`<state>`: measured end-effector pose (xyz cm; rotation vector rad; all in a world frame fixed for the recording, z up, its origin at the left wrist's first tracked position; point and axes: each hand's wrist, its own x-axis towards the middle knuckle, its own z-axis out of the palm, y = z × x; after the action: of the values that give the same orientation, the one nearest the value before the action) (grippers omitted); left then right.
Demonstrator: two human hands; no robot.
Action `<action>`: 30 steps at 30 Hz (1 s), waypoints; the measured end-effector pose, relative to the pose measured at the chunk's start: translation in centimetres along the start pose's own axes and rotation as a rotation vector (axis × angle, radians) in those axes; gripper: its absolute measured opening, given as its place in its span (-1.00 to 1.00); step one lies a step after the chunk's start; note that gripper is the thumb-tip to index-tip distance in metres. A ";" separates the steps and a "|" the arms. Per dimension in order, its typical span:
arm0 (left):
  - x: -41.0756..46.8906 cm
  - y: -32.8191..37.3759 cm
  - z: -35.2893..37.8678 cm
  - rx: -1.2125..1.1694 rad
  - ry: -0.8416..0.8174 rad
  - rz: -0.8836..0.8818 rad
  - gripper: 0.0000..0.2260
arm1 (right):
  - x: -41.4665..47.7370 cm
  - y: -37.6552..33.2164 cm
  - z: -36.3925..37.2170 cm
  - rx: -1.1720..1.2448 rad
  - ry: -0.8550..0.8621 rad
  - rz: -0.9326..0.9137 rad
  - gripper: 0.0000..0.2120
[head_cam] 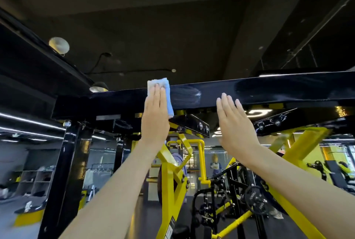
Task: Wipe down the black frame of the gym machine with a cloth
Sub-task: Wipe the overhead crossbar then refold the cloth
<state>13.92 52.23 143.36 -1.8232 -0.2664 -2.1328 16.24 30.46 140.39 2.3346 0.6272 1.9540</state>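
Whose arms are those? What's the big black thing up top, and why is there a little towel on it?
The camera sits on a person's head, so you see their own two arms reaching up. The black beam is the top of a gym machine's frame, with yellow parts below it. The left hand presses a small blue-and-white cloth flat against the beam to wipe it. The streaks beside the cloth look like a wiped patch. The right hand is open and holds nothing.
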 end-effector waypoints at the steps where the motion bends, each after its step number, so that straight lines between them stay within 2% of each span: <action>1: 0.2 1.2 -0.2 -0.051 0.014 -0.074 -0.22 | 0.0 -0.1 -0.2 -0.017 -0.028 0.003 -0.24; 2: 0.5 3.1 -0.1 -0.072 0.038 -0.072 -0.19 | 0.1 -0.3 -0.3 -0.030 -0.050 0.012 -0.25; 3: 0.7 5.3 -0.2 -0.078 0.050 0.001 -0.18 | 0.1 -0.4 -0.4 -0.033 -0.053 0.028 -0.25; 5: 1.0 7.9 -0.6 -0.012 0.063 0.268 -0.23 | 0.1 -0.6 -0.4 -0.029 -0.044 0.054 -0.23; 7: 1.4 6.8 -0.9 0.081 0.029 0.395 -0.30 | 0.1 -0.6 -0.4 -0.025 -0.049 0.051 -0.21; 9: 1.1 4.0 -0.3 0.164 0.016 0.335 -0.30 | 0.2 -0.4 -0.6 -0.023 -0.054 0.038 -0.18; 11: 0.5 2.6 0.4 0.097 0.026 0.150 -0.29 | 0.2 -0.3 -0.8 -0.011 -0.080 0.035 -0.16; 13: 0.4 4.2 -0.1 -0.010 0.042 -0.036 -0.30 | 0.1 -0.3 -0.8 0.008 -0.093 0.031 -0.15; 14: 0.7 6.0 -0.1 -0.054 0.072 -0.051 -0.31 | 0.1 -0.3 -0.9 0.019 -0.098 0.027 -0.15; 17: 1.4 10.5 -0.6 -0.093 0.094 0.191 -0.33 | 0.3 0.3 -1.9 0.056 -0.134 -0.016 -0.15; 20: 1.5 8.2 -0.9 0.038 0.003 0.387 -0.34 | -0.4 1.6 -3.2 0.175 -0.158 -0.073 -0.12; 22: 0.8 5.6 -0.4 0.073 0.024 0.337 -0.31 | -1.7 3.0 -3.5 0.188 -0.128 -0.111 -0.10; 24: 0.3 5.7 0.2 -0.011 0.050 0.102 -0.27 | -2.9 5.0 -3.5 0.204 -0.117 -0.078 -0.11; 26: 0.8 9.3 -0.1 -0.131 0.008 -0.105 -0.21 | -3.8 7.0 -3.2 0.196 -0.134 -0.023 -0.13; 27: 1.2 11.9 -0.4 -0.175 0.013 -0.136 -0.18 | -4.1 7.9 -3.0 0.179 -0.140 -0.002 -0.14; 28: 1.6 14.7 -0.5 -0.201 0.023 -0.092 -0.16 | -4.3 8.8 -2.8 0.163 -0.133 0.007 -0.15; 30: 2.0 18.3 -0.8 -0.159 0.030 0.112 -0.17 | -4.7 10.0 -2.5 0.150 -0.088 0.008 -0.16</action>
<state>19.50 34.71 144.04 -1.8427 0.0130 -2.1550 16.15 19.17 139.33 2.4972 0.7841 1.8553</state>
